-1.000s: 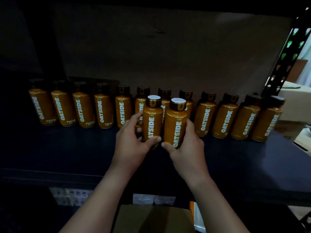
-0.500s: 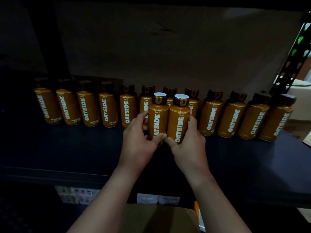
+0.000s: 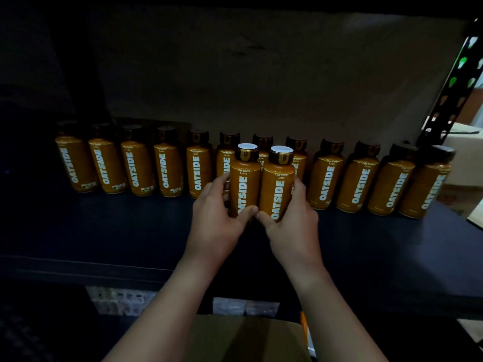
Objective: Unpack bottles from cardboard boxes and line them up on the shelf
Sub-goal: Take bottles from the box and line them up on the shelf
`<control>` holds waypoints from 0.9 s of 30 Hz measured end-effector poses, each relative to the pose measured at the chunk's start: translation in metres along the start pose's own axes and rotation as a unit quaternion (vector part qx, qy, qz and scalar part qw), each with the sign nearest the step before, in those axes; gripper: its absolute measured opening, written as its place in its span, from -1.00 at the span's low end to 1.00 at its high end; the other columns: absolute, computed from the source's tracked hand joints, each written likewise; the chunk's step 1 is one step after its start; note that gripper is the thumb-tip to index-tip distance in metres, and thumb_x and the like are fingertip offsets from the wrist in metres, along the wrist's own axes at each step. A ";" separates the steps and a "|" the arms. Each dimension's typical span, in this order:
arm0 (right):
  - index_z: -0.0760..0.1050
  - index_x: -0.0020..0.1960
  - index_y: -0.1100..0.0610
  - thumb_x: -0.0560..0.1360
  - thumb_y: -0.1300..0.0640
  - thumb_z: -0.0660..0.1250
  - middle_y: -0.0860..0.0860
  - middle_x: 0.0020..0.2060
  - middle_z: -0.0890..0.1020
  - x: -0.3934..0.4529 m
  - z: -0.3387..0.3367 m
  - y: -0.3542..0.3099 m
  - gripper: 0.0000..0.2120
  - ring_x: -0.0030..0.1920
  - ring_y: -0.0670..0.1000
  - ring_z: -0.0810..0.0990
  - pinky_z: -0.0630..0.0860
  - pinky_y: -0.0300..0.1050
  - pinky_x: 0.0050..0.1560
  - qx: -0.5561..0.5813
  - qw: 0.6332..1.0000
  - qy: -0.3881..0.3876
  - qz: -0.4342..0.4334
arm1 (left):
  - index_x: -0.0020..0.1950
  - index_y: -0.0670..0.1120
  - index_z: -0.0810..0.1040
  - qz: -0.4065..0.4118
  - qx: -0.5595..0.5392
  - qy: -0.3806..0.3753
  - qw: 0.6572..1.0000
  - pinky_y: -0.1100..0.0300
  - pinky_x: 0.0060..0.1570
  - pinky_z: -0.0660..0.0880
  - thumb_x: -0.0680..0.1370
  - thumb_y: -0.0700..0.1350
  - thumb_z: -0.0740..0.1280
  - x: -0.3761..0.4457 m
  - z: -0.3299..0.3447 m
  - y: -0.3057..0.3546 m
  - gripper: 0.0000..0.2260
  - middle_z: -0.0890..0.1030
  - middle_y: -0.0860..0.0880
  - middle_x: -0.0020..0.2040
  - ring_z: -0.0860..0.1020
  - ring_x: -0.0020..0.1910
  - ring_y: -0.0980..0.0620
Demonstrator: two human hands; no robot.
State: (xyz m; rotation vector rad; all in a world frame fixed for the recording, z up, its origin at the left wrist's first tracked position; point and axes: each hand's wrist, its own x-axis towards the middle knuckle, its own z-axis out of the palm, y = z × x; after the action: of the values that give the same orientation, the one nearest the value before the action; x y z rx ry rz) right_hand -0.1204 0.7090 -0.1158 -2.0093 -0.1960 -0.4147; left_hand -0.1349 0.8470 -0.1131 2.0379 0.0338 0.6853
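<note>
Two orange OATSIDE bottles with white-topped dark caps stand side by side on the dark shelf [image 3: 379, 246], in front of a back row of several identical bottles [image 3: 167, 168]. My left hand [image 3: 217, 218] grips the left bottle [image 3: 244, 184], thumb across its lower front. My right hand [image 3: 292, 220] grips the right bottle [image 3: 278, 189] the same way. The two bottles touch each other. They stand just ahead of the row's middle bottles, partly hiding them.
A cardboard box [image 3: 248, 338] sits below the shelf edge between my forearms. A perforated black upright post [image 3: 454, 84] rises at the right, with pale boxes [image 3: 467, 158] behind it. A brown backboard [image 3: 261, 74] closes the shelf's rear.
Both hands have pushed the two bottles together and a little further back toward the row. The gap between them has closed.
</note>
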 end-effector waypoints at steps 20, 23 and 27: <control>0.48 0.24 0.03 0.48 0.09 0.53 -0.08 -0.19 0.45 -0.105 -0.051 0.019 -0.62 -0.14 -0.11 0.48 0.36 -0.42 -0.09 -0.071 0.978 0.008 -0.198 | 0.08 -0.02 0.58 0.054 -0.150 0.087 0.983 0.21 -0.29 0.51 0.56 -0.31 0.43 -0.128 -0.036 -0.002 -0.79 0.51 -0.02 -0.23 0.51 -0.30 0.06; 0.49 0.21 0.03 0.51 0.09 0.50 -0.11 -0.19 0.42 -0.134 -0.047 0.048 -0.67 -0.15 -0.11 0.46 0.41 -0.33 -0.08 -0.107 0.967 -0.057 -0.224 | 0.02 -0.01 0.57 0.021 -0.081 0.050 0.995 0.36 -0.31 0.41 0.54 -0.32 0.42 -0.162 -0.027 -0.029 -0.79 0.49 0.02 -0.27 0.47 -0.35 0.13; 0.41 0.31 0.00 0.53 0.05 0.46 -0.20 -0.10 0.41 -0.163 -0.030 0.100 -0.60 -0.02 -0.07 0.48 0.44 -0.15 -0.02 -0.182 0.957 -0.208 -0.094 | 0.04 0.01 0.54 -0.089 0.044 -0.081 0.992 0.36 -0.12 0.46 0.52 -0.28 0.44 -0.213 -0.010 -0.105 -0.78 0.55 0.05 -0.13 0.55 -0.16 0.14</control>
State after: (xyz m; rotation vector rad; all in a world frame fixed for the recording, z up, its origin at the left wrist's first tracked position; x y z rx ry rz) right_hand -0.2467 0.6430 -0.2474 -2.4373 -0.6143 -0.1441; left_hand -0.2931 0.8503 -0.2901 2.1388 0.1529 0.4125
